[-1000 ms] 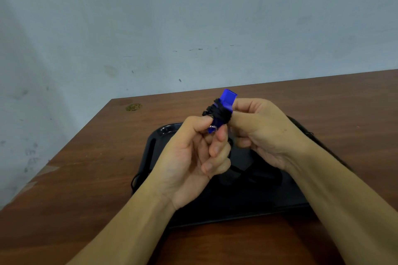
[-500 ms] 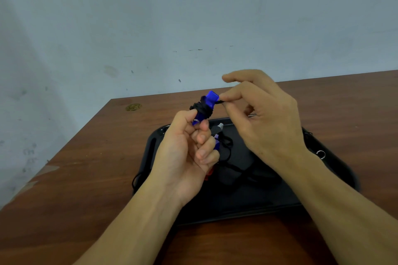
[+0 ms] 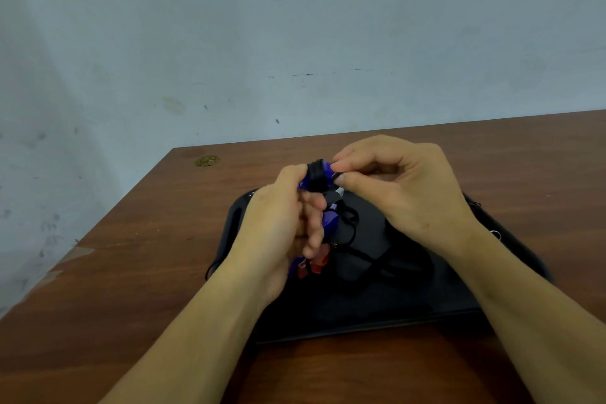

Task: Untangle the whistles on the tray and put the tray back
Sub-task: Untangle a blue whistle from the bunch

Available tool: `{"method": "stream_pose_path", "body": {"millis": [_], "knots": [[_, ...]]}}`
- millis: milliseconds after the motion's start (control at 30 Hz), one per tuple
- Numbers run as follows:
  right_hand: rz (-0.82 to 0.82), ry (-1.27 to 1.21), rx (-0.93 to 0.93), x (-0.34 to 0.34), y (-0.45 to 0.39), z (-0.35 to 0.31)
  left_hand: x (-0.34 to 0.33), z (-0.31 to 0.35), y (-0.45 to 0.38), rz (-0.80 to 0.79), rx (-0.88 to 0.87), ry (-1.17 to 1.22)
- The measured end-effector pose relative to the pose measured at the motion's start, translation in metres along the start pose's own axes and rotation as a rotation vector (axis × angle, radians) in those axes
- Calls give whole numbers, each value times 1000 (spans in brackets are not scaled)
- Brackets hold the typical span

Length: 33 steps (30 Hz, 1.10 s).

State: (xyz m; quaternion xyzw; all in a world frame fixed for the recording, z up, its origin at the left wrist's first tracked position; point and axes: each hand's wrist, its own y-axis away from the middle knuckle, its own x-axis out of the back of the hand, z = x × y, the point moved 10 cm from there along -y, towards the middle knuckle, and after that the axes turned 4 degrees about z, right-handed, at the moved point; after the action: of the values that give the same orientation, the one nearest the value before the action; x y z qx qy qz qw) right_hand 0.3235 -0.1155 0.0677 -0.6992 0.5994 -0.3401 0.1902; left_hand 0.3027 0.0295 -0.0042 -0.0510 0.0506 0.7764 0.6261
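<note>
A blue whistle (image 3: 314, 176) wound round with black cord is held above the black tray (image 3: 377, 308). My left hand (image 3: 282, 233) grips this whistle at its top, with its fingers curled. Below that hand a second blue whistle (image 3: 330, 219) and a red whistle (image 3: 319, 264) hang among loose black cords (image 3: 349, 229). My right hand (image 3: 403, 190) pinches the black cord at the wound whistle's right side between thumb and forefinger. Much of the bundle is hidden behind my left hand.
The tray lies on a brown wooden table (image 3: 131, 272) set against a pale blue wall. A small metal ring (image 3: 495, 234) shows at the tray's right rim. A brass-coloured spot (image 3: 206, 161) marks the table's far left corner. The table's left edge runs close by.
My right hand had lifted away from the whistle with the cord and has now come back down to pinch at the wound cord. The left hand keeps its hold, slightly lower.
</note>
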Motion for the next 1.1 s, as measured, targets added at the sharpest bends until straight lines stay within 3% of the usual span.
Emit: {"method": "stream_pose_path", "body": {"millis": [100,233,333,433,600,733,1100], "knots": [[-20,24,-74,0,0,8,11,31,3,145,-347,-283],[6,-55,-127,2,0,9,-8,36,10,-13,-475,-433],[29,-167,-195,6,1,13,-17,28,11,-119,-463,-475],[-9,-228,-274,-3,6,18,-14,26,8,-102,-425,-414],[-53,-599,-554,-22,16,35,-16,25,7,-117,-398,-388],[-65,-768,-664,-29,21,39,-19,19,7,-150,-346,-321],[-58,-773,-737,-41,27,42,-25,13,11,-105,-320,-348]]}}
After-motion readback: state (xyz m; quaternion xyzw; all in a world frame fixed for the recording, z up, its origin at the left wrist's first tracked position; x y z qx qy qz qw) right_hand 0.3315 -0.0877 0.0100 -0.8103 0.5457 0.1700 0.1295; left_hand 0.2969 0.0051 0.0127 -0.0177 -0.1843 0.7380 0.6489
